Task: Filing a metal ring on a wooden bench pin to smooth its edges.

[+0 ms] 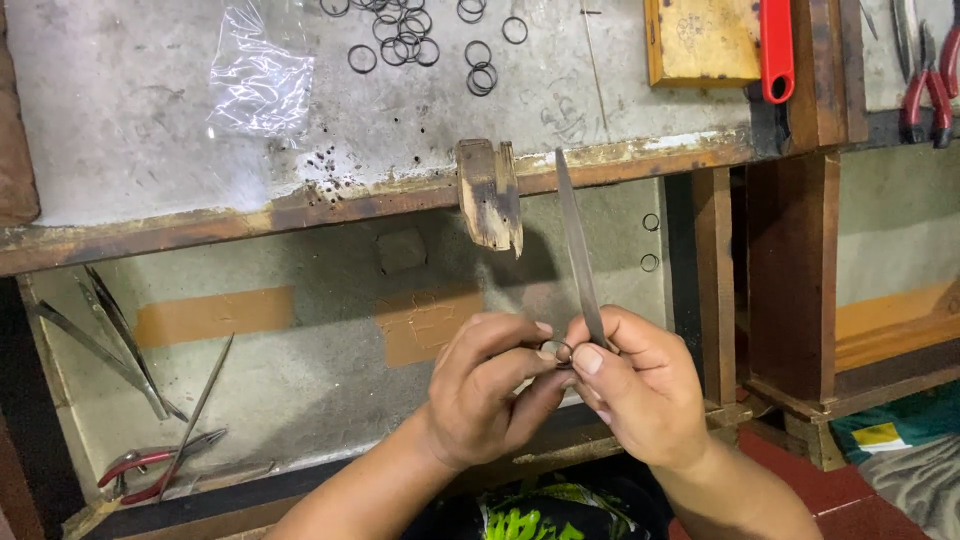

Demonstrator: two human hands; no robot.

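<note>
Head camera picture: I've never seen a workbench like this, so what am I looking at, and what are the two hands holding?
The camera sits on the person's head and looks down at their own bare hands. The left hand pinches a small metal ring with its fingers. The right hand holds a long thin file against that ring. Above is a worn bench top with many loose rings, a clear plastic bag and a wooden peg jutting from its edge. Below, a tray holds more files and red-handled pliers.
</note>
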